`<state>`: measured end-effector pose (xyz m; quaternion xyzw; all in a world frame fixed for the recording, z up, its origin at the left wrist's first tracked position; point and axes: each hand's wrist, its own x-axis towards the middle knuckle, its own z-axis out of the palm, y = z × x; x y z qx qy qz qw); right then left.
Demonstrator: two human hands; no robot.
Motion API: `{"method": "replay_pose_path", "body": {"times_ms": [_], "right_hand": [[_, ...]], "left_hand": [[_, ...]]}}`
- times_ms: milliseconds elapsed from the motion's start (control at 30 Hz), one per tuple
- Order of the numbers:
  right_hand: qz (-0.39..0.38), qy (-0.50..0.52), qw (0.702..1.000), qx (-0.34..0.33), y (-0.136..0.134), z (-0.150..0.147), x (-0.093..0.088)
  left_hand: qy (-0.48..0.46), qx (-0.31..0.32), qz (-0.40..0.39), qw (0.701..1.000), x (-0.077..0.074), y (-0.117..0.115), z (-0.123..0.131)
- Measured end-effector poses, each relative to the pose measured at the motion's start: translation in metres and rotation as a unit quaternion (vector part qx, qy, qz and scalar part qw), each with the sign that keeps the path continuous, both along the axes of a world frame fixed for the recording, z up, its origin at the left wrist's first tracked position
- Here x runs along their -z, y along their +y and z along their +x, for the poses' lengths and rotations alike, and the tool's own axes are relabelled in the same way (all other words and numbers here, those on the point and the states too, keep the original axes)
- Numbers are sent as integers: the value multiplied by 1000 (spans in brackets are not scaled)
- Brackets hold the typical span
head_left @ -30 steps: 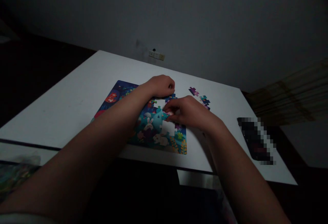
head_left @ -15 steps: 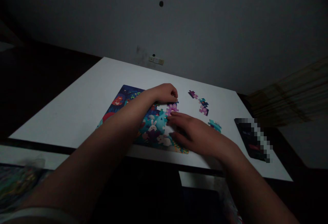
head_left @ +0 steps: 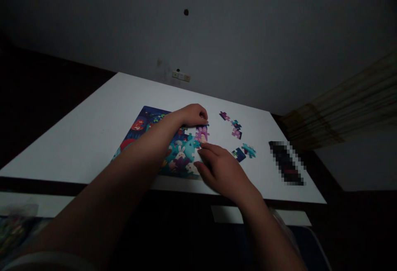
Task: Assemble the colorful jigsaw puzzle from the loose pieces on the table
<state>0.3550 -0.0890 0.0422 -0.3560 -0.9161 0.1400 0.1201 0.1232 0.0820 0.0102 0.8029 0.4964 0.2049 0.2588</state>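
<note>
A partly assembled jigsaw puzzle (head_left: 181, 155) with colourful cartoon animals lies on the white table. My left hand (head_left: 194, 115) reaches over it with curled fingers, its fingertips down at the top edge of a purple puzzle piece (head_left: 202, 134) with a monster face. Whether the fingertips pinch that piece or only press it is hard to see. My right hand (head_left: 221, 169) lies low over the puzzle's right side, thumb and fingers apart. Its index fingertip touches the lower end of the purple piece. The hand and wrist hide the puzzle's lower right corner.
Loose puzzle pieces lie to the right: a purple one (head_left: 224, 116), a joined-looking pair (head_left: 236, 129), a dark blue one (head_left: 238, 154) and a teal one (head_left: 249, 150). Beyond them is a dark, pixelated flat object (head_left: 287, 163). The white table (head_left: 93, 118) stands near a wall.
The view has shifted, moving the table leftward in it. My right fingers have drawn down slightly, baring more of the purple piece. A dark blue loose piece now shows beside my right hand.
</note>
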Motion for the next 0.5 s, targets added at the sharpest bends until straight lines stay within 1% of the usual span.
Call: {"method": "replay_pose_path", "body": {"times_ms": [100, 167, 200, 233, 300, 367, 400, 433, 500], "right_hand": [[-15, 5, 1000, -15, 9, 5, -4], [-30, 15, 999, -23, 31, 19, -12], [-18, 29, 999, -2, 48, 28, -18], [11, 31, 999, 36, 68, 40, -24], [55, -24, 988, 142, 112, 63, -37], [24, -127, 968, 217, 152, 83, -48], [-8, -172, 956, 236, 167, 90, -52], [-48, -209, 946, 241, 179, 95, -53], [-117, -243, 934, 236, 191, 99, -51]], "left_hand": [[16, -42, 26, 999, -1, -4, 2], [16, -63, 39, 997, -2, -6, 3], [14, -71, 45, 996, -2, -7, 3], [13, -79, 51, 995, -3, -8, 3], [19, -97, 65, 993, -6, -10, 3], [38, -120, 76, 989, -9, -11, 2], [50, -135, 80, 986, -11, -12, 1], [62, -151, 84, 983, -13, -12, 1], [78, -188, 90, 975, -16, -13, -1]]}}
